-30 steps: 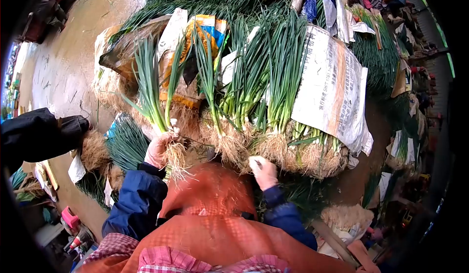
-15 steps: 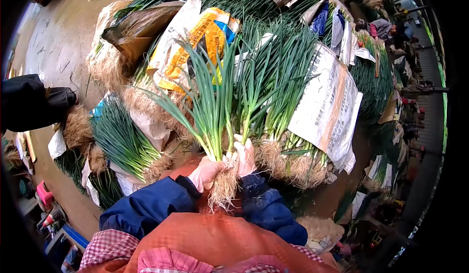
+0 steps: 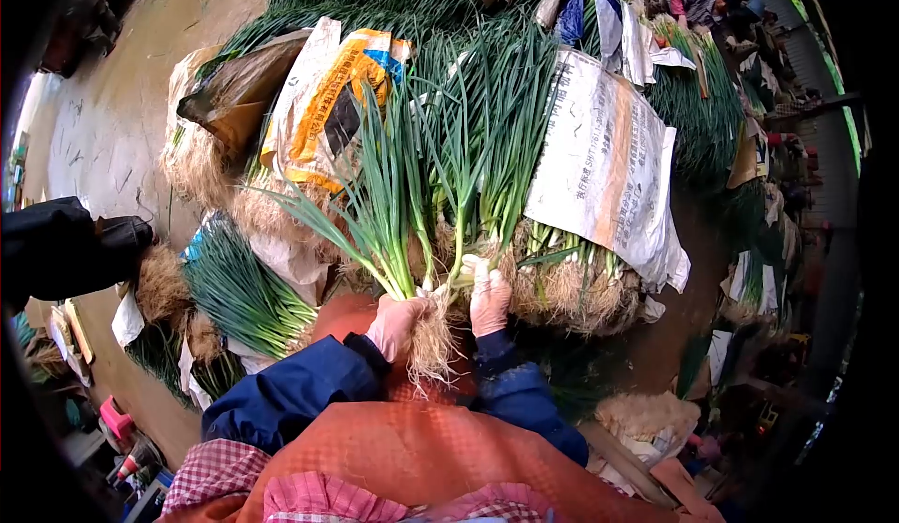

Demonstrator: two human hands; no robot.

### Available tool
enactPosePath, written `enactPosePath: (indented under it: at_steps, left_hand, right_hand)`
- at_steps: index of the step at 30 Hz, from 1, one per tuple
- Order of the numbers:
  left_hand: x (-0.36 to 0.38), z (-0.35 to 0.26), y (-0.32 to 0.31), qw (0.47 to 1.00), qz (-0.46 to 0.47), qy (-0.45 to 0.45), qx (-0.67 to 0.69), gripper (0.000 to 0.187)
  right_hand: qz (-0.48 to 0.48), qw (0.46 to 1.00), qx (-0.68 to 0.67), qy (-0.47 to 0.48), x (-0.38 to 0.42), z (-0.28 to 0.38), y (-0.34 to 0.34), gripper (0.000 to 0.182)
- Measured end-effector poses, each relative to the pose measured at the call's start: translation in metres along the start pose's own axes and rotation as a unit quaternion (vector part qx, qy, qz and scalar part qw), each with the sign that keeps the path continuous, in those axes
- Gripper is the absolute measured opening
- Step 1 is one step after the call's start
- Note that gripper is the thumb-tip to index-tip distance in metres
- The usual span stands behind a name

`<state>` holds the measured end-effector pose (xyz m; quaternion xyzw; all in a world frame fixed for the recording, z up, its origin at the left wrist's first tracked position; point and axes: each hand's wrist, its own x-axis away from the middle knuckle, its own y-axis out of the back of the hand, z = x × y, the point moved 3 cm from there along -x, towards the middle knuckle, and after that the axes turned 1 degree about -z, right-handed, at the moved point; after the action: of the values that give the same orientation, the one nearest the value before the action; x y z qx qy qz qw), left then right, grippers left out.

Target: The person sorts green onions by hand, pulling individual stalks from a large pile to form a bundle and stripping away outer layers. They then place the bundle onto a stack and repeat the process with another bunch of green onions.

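My left hand [image 3: 395, 326] is closed around the lower stems of a bunch of green onions [image 3: 398, 251]; pale roots hang below the fist and green leaves fan upward. My right hand [image 3: 489, 296], in a thin pale glove, is closed in a pinch on a green onion stalk [image 3: 461, 251] just right of the bunch. The stalk leans up over a larger pile of green onions [image 3: 515, 167] behind it. A white printed sack [image 3: 599, 167] lies across that pile, whose roots face me.
A yellow and white sack [image 3: 332, 102] covers more onions at back left. Another onion bundle [image 3: 248, 284] lies on the left, by a person's dark sleeve [image 3: 75, 242]. Wet floor [image 3: 112, 111] shows at upper left. Other people work at far upper right.
My right hand has moved right, away from the left hand, with a stalk drawn apart from the bunch. The left hand keeps its hold. The view has shifted slightly.
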<state>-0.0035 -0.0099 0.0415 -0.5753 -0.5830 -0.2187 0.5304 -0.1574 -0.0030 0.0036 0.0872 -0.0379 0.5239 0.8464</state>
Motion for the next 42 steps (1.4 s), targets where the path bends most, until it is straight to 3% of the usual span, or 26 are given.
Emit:
enactPosePath:
  at_steps: [2,3,6,7,8,10,12,13,15,16,17,18,20,21,22,24,26,28,30,32,34,36,37,38,40,42]
  left_hand:
    - [-0.012,0.009,0.008,0.998,0.029,0.023,0.045,0.012]
    - [-0.007,0.007,0.006,0.996,0.037,0.04,0.065,0.013]
    - [-0.014,0.016,0.022,0.957,0.17,0.164,0.167,0.021]
    - [-0.012,0.018,0.025,0.95,0.194,0.183,0.162,0.022]
    - [-0.011,0.022,0.029,0.943,0.217,0.199,0.157,0.023]
    - [-0.016,0.035,0.039,0.966,0.186,0.137,0.117,0.018]
    - [-0.006,0.031,0.042,0.975,0.162,0.126,0.08,0.018]
    - [-0.008,0.029,0.042,0.979,0.155,0.11,0.08,0.019]
    - [-0.011,0.033,0.043,0.983,0.139,0.082,0.089,0.022]
    - [0.006,0.022,0.028,0.992,0.101,0.015,0.078,0.022]
    - [0.002,0.025,0.032,0.994,0.092,0.006,0.061,0.021]
    - [-0.003,0.025,0.037,0.996,0.084,-0.003,0.04,0.02]
    - [0.003,0.021,0.034,0.996,0.019,0.024,0.085,0.017]
    - [-0.002,0.024,0.04,0.994,0.003,0.043,0.101,0.016]
    - [-0.004,0.027,0.042,0.991,-0.012,0.064,0.115,0.015]
    - [-0.011,0.031,0.043,0.992,0.012,0.07,0.106,0.011]
    - [-0.031,0.04,0.054,0.974,0.055,0.118,0.185,0.015]
    - [-0.032,0.029,0.063,0.971,0.112,0.124,0.17,0.017]
    - [-0.015,0.015,0.061,0.961,0.159,0.117,0.191,0.018]
    - [-0.002,0.009,0.059,0.961,0.195,0.092,0.173,0.025]
    - [0.005,0.013,0.062,0.948,0.235,0.115,0.182,0.027]
    - [0.008,0.016,0.068,0.957,0.194,0.113,0.183,0.029]
    - [0.006,0.014,0.071,0.961,0.189,0.097,0.175,0.029]
    - [0.006,0.019,0.073,0.963,0.186,0.088,0.172,0.029]
    - [0.001,0.02,0.068,0.973,0.16,0.056,0.157,0.029]
    - [-0.006,0.025,0.066,0.955,0.229,0.033,0.184,0.026]
  right_hand:
    - [0.028,0.932,-0.325,-0.156,0.006,0.031,0.014,0.03]
    - [0.05,0.914,-0.365,-0.173,0.011,0.032,0.026,0.029]
    - [0.077,0.961,-0.125,-0.236,0.001,0.021,0.037,0.032]
    - [0.13,0.946,-0.168,-0.245,-0.006,0.008,0.027,0.033]
    - [0.182,0.875,-0.315,-0.32,-0.015,-0.007,0.008,0.031]
    - [0.305,0.877,-0.255,-0.27,-0.034,-0.001,-0.026,0.027]
    - [0.344,0.871,-0.198,-0.29,-0.037,0.009,-0.049,0.023]
    - [0.322,0.869,-0.16,-0.339,-0.03,0.011,-0.053,0.018]
    - [0.239,0.927,-0.117,-0.265,-0.014,0.006,-0.067,0.012]
    - [0.195,0.946,-0.127,-0.228,-0.008,-0.01,-0.073,0.011]
    - [0.16,0.942,-0.169,-0.243,0.002,-0.022,-0.076,0.011]
    - [0.123,0.973,-0.104,-0.163,0.007,-0.037,-0.077,0.011]
    - [0.123,0.96,-0.174,-0.181,0.027,-0.027,-0.066,0.012]
    - [0.107,0.979,-0.129,-0.117,0.029,0.003,-0.06,0.012]
    - [0.092,0.96,-0.195,-0.181,0.03,0.005,-0.058,0.015]
    - [0.113,0.959,-0.231,-0.119,0.014,0.005,-0.066,0.02]
    - [0.169,0.916,-0.293,-0.215,0.019,0.024,-0.064,0.02]
    - [0.107,0.861,-0.462,-0.186,0.018,0.059,-0.038,0.02]
    - [0.069,0.917,-0.352,-0.176,0.009,0.048,0.0,0.026]
    - [0.213,0.916,-0.195,-0.277,0.005,0.032,-0.017,0.032]
    - [0.305,0.811,-0.285,-0.411,0.003,-0.01,-0.06,0.033]
    - [0.292,0.868,-0.229,-0.331,-0.001,-0.017,-0.082,0.025]
    - [0.24,0.873,-0.245,-0.346,0.011,0.018,-0.081,0.022]
    - [0.148,0.954,-0.124,-0.23,0.017,-0.02,-0.076,0.02]
    - [0.095,0.955,-0.173,-0.22,0.042,-0.007,-0.066,0.018]
    - [0.052,0.967,-0.167,-0.186,0.054,0.014,-0.049,0.019]
